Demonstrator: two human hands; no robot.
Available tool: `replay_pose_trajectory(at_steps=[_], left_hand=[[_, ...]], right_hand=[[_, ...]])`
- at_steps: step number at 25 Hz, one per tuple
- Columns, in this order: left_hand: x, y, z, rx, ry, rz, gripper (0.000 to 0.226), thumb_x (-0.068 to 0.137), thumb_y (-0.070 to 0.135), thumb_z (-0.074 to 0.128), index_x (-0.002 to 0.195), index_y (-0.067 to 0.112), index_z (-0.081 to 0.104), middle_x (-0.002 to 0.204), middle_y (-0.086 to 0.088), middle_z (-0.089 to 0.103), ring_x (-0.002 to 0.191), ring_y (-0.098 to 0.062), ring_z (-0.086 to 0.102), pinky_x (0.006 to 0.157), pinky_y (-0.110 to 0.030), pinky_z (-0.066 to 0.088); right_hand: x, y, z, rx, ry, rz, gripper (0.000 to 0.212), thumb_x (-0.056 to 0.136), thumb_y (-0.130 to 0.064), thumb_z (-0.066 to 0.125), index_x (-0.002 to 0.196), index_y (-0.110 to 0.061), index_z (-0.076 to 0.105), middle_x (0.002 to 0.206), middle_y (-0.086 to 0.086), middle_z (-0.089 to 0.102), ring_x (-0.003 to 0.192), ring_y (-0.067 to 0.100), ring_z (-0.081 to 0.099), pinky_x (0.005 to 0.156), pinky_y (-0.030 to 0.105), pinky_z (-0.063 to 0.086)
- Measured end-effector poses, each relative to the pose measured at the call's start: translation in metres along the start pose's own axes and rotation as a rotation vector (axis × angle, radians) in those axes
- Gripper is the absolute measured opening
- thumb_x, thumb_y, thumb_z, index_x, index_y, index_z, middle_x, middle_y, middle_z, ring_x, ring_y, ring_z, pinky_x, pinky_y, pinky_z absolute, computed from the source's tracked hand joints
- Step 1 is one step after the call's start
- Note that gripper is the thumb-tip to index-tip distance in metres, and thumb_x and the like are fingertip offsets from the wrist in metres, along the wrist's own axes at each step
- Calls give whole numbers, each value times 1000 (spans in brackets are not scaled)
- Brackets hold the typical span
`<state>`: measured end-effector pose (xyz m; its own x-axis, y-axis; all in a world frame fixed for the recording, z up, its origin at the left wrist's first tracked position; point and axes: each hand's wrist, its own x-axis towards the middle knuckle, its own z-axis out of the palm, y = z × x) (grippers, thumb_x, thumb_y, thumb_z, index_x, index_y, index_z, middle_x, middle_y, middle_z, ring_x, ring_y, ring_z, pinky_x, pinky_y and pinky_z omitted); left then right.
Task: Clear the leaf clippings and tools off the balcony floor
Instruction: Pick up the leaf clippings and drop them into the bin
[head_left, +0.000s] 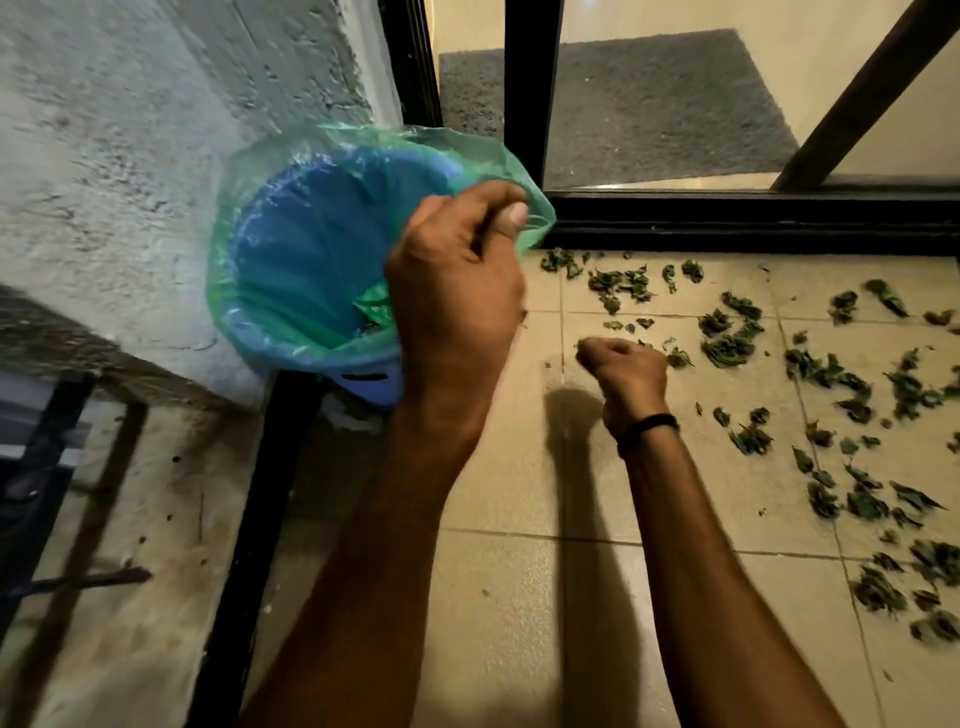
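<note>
A rough whitewashed wall (104, 156) is seen at the left, and a floor (519, 597) of pale tiles takes up the right and lower part of the view. A black door frame (727, 223) is set along the far edge of the tiles, and one grey mat (649, 104) is seen through its glass. One blue bin (311, 249) is held up in the corner beside the wall, tilted so that its mouth is turned toward the camera. It is lined with one green bag (234, 291), whose edge is folded over the rim. Only a crumpled fold of the bag and a small dark speck can be made out at the bottom. The bag's edge at the near rim is pinched by the left hand (457, 291), thumb uppermost. The right hand (628, 369) is lowered to the tiles, well apart from the left, with its fingers curled; whether anything is enclosed cannot be told. One dark band (649, 423) is worn at its wrist. The clippings (727, 343) are scattered over the tiles to the right of that hand, several dozen in loose clumps, too many for an exact count.
</note>
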<state>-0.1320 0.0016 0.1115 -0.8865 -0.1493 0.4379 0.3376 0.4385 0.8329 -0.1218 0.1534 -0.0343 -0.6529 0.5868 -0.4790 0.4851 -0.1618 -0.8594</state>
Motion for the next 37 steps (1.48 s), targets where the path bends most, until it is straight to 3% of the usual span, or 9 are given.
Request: replay_pose_trajectory(at_steps=[3, 6, 9, 11, 13, 15, 18, 28, 37], left_hand=[[31, -11, -44, 40, 48, -68, 14, 87, 27, 68, 96, 22, 77, 85, 8, 75, 75, -10, 72, 75, -38, 60], [50, -34, -73, 175, 61, -153, 21, 82, 34, 66, 93, 20, 78, 79, 5, 74, 72, -13, 72, 75, -38, 60], [50, -49, -84, 286, -4, -268, 27, 76, 35, 65, 93, 19, 79, 81, -1, 76, 75, -17, 73, 77, -39, 61], [46, -51, -82, 337, -72, -339, 28, 76, 32, 66, 97, 17, 79, 85, -5, 77, 80, -20, 74, 82, -39, 60], [43, -50, -78, 366, -104, -380, 35, 79, 28, 68, 111, 16, 75, 96, -8, 77, 90, -22, 74, 90, -38, 57], [42, -46, -78, 406, -88, -385, 40, 84, 24, 68, 123, 15, 70, 109, -11, 74, 104, -24, 70, 99, -34, 52], [38, -36, -78, 455, -26, -344, 36, 91, 21, 65, 126, 13, 68, 120, -11, 71, 115, -24, 64, 98, -25, 43], [31, -9, -51, 310, 65, -191, 17, 91, 26, 63, 99, 18, 75, 95, 2, 76, 91, -15, 69, 82, -22, 43], [43, 66, -13, 99, -22, -126, 16, 91, 28, 61, 91, 19, 73, 88, 5, 75, 84, -15, 70, 77, -29, 54]], right_hand=[[-42, -62, -3, 347, -49, -127, 11, 81, -3, 73, 82, -13, 68, 88, 3, 71, 91, 16, 68, 79, 22, 56], [-80, -121, 3, 452, -219, -364, 7, 82, -6, 73, 89, -8, 71, 89, 7, 72, 85, 16, 68, 76, 22, 54], [-102, -149, 32, 327, -364, -532, 8, 84, -7, 73, 92, -8, 73, 86, 7, 73, 81, 16, 70, 75, 29, 58], [-104, -153, 62, 151, -414, -590, 8, 85, -8, 72, 93, -4, 73, 83, 10, 74, 77, 20, 71, 78, 42, 60], [-100, -147, 87, -31, -470, -602, 19, 83, -16, 69, 97, -3, 74, 86, 14, 74, 81, 26, 71, 81, 52, 57], [-92, -132, 99, -177, -448, -621, 34, 77, -28, 64, 102, -7, 74, 95, 11, 74, 89, 27, 71, 85, 50, 56], [-91, -118, 94, -117, -400, -574, 23, 83, -17, 63, 100, -8, 75, 92, 7, 75, 82, 19, 73, 84, 45, 58], [-105, -134, 53, 207, -352, -541, 13, 92, -2, 59, 96, -2, 72, 86, 16, 73, 79, 25, 73, 81, 41, 60], [-92, -190, -14, -163, -262, -417, 12, 91, 1, 59, 94, 2, 71, 90, 21, 72, 86, 29, 72, 81, 38, 60]])
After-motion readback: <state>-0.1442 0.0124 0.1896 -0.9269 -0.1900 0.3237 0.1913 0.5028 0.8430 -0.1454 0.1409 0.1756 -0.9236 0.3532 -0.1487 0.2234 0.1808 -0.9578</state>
